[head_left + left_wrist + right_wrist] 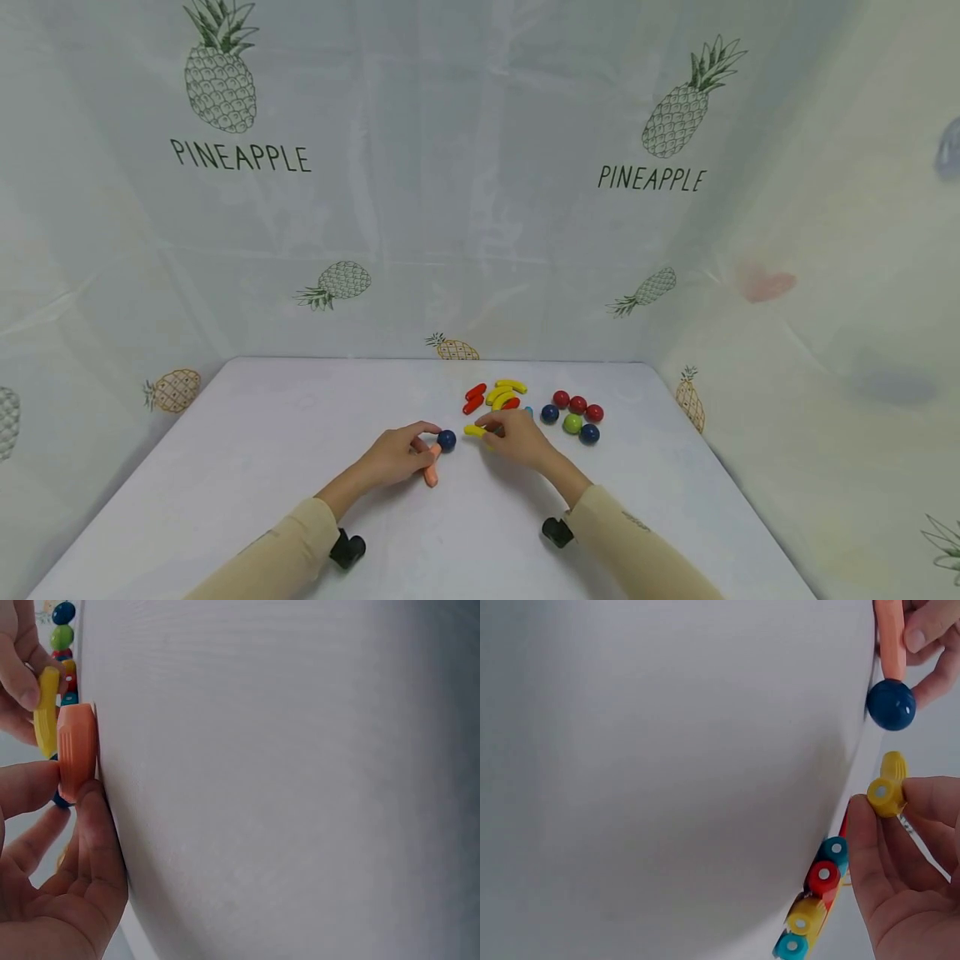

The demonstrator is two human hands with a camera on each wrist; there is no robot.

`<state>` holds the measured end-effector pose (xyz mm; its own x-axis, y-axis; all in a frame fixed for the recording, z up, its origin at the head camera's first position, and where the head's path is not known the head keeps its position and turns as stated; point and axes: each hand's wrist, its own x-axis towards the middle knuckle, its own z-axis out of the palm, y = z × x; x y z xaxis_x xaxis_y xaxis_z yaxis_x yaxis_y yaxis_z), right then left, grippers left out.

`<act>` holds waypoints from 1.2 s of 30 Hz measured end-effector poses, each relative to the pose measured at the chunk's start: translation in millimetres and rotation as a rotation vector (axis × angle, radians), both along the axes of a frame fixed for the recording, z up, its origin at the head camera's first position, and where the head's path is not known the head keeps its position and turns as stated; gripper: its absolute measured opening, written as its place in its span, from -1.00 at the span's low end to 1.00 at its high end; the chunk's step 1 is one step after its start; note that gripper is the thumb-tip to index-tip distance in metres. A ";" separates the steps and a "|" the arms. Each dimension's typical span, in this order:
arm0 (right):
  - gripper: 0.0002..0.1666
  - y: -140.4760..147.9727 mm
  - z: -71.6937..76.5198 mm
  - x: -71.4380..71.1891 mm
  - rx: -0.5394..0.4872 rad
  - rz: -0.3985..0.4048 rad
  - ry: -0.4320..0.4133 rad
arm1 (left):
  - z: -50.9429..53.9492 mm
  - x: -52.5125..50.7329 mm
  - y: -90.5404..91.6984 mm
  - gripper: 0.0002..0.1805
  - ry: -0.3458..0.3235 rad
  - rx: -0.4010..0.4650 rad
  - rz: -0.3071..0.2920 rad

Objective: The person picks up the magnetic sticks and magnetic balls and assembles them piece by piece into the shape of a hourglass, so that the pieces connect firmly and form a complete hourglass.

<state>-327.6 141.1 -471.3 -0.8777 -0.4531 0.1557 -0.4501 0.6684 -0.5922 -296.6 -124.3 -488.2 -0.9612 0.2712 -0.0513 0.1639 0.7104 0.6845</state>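
My left hand [395,457] pinches a short orange stick [76,750] between thumb and fingers, low over the white table. At the stick's far end is a dark blue ball [891,705], touching it; a fingertip of the same hand reaches the ball. To the right, my right hand [522,439] pinches a curved yellow stick [473,431], whose end shows a pale round disc in the right wrist view. A small gap separates the yellow stick from the blue ball.
Behind my right hand lie red sticks [474,405], yellow curved sticks [500,394] and teal ones [791,946]. Further right sit several balls: red [578,405], blue [589,434] and green [573,423]. A pineapple-print curtain [450,208] hangs behind the white table [300,408].
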 end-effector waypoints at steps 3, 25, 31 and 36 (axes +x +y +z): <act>-0.72 -3.8 -1.2 -1.2 0.004 0.002 -0.009 | 0.9 0.8 0.3 -0.55 0.000 -0.002 0.001; -0.75 -12.3 -5.1 -1.6 -0.014 0.009 -0.049 | -0.4 -0.2 0.2 -0.51 -0.018 0.013 0.006; -0.70 -10.4 -6.8 -1.2 -0.038 0.010 -0.079 | 0.3 -0.5 0.7 -0.48 -0.020 0.022 -0.003; -0.71 -11.1 -6.9 -1.1 -0.037 0.001 -0.071 | -0.8 -2.1 -0.7 -0.51 -0.024 0.039 -0.024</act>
